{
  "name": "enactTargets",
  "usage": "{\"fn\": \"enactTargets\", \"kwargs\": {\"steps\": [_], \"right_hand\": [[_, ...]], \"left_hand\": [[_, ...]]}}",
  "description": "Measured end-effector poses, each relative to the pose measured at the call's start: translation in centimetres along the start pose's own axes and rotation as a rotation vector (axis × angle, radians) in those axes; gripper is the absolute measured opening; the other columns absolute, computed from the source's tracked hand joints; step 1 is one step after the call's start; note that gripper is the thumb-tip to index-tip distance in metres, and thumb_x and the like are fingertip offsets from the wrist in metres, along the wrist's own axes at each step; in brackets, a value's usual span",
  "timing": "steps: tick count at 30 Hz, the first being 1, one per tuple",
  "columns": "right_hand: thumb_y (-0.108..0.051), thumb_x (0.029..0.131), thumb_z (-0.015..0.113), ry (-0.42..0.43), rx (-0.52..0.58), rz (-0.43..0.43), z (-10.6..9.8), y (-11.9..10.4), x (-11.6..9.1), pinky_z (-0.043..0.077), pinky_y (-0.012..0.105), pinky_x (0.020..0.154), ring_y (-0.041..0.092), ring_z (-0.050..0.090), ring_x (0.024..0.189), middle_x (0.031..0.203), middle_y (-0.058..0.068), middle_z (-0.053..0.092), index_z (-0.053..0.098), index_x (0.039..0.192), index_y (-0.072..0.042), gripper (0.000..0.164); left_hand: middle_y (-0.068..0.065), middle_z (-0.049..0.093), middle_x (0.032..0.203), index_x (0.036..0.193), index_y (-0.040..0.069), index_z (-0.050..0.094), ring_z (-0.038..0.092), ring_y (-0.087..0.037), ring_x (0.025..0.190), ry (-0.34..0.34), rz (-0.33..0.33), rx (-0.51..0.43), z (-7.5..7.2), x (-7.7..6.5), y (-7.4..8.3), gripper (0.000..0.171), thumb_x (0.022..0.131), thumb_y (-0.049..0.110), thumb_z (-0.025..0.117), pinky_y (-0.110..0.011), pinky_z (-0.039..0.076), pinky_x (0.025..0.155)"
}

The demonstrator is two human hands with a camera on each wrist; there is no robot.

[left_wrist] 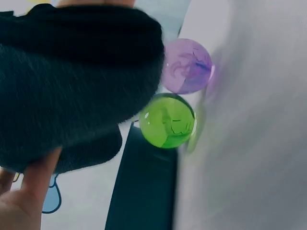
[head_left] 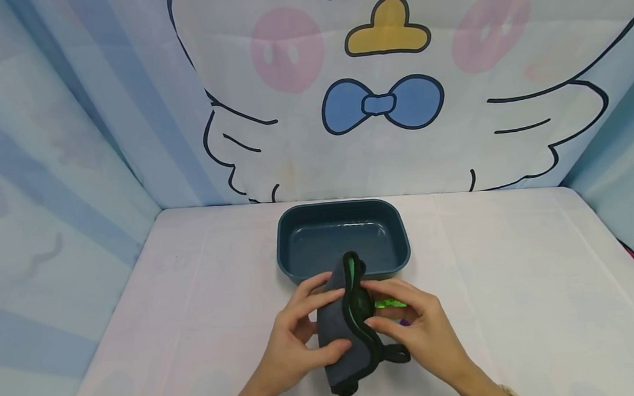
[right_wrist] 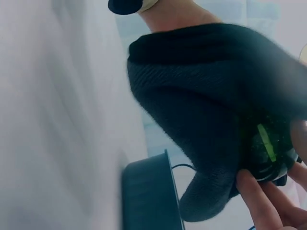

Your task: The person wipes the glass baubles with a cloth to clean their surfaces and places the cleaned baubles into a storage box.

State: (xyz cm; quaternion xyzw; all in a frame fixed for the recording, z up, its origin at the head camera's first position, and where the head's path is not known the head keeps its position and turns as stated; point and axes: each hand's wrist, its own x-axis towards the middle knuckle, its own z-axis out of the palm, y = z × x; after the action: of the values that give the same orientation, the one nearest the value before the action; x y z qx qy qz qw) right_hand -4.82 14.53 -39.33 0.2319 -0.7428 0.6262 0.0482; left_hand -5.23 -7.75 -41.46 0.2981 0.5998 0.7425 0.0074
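My left hand [head_left: 298,335] holds a dark grey fabric eye mask [head_left: 333,330] by its smooth side, fingers above and thumb below. Wavy black edging runs along the mask, and a black loop sticks out at its lower right. At that edge my right hand [head_left: 419,322] pinches a dark glossy round piece [right_wrist: 268,148] with green glints. Whether this piece belongs to the mask I cannot tell. Beyond the mask, a clear green ball [left_wrist: 168,120] with a drawn face and a clear purple ball [left_wrist: 187,66] lie on the table; the right hand mostly hides them from the head camera.
Just behind the hands stands a dark teal rectangular basin [head_left: 341,206], its near rim partly covered by the mask. Printed cloth [head_left: 391,157] hangs at the back and sides. A white cloth covers the table [head_left: 530,294].
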Motion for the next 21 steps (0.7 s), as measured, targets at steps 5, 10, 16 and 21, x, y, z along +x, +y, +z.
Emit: {"fn": "enactTargets", "kwargs": {"steps": [5,10,16,21], "right_hand": [[0.006,0.084,0.073,-0.08,0.018,-0.022,-0.4,0.1,0.2,0.06,0.034,0.083,0.012,0.065,0.11,0.127,0.013,0.063,0.06,0.133,-0.003,0.052],[0.007,0.082,0.075,-0.159,-0.055,-0.11,-1.1,0.2,0.6,0.06,0.038,0.083,0.011,0.062,0.117,0.133,0.015,0.061,0.057,0.137,-0.004,0.059],[-0.003,0.082,0.078,-0.124,-0.229,-0.299,-1.0,0.8,0.6,0.05,0.024,0.1,0.013,0.054,0.127,0.134,0.01,0.059,0.063,0.131,-0.008,0.052],[-0.011,0.09,0.07,-0.119,-0.245,-0.36,-0.7,1.3,0.4,0.046,0.021,0.104,0.016,0.052,0.13,0.135,0.012,0.058,0.064,0.13,-0.008,0.041]], "left_hand": [[-0.022,0.044,0.141,0.127,0.0,0.063,0.054,-0.024,0.124,0.073,0.037,0.084,0.2,-0.1,-0.1,0.052,0.078,-0.011,0.074,-0.042,0.062,0.074],[-0.023,0.045,0.139,0.125,-0.002,0.064,0.052,-0.025,0.126,0.097,0.065,0.07,0.3,-0.1,-0.3,0.053,0.074,-0.013,0.075,-0.042,0.062,0.073],[-0.021,0.045,0.138,0.125,-0.004,0.062,0.053,-0.025,0.125,0.096,0.057,0.03,0.1,-0.1,-0.5,0.055,0.073,-0.016,0.074,-0.043,0.062,0.075],[-0.021,0.047,0.138,0.125,-0.004,0.063,0.054,-0.025,0.125,0.109,0.047,0.036,0.1,-0.1,-0.4,0.053,0.074,-0.016,0.073,-0.043,0.061,0.077]]}}
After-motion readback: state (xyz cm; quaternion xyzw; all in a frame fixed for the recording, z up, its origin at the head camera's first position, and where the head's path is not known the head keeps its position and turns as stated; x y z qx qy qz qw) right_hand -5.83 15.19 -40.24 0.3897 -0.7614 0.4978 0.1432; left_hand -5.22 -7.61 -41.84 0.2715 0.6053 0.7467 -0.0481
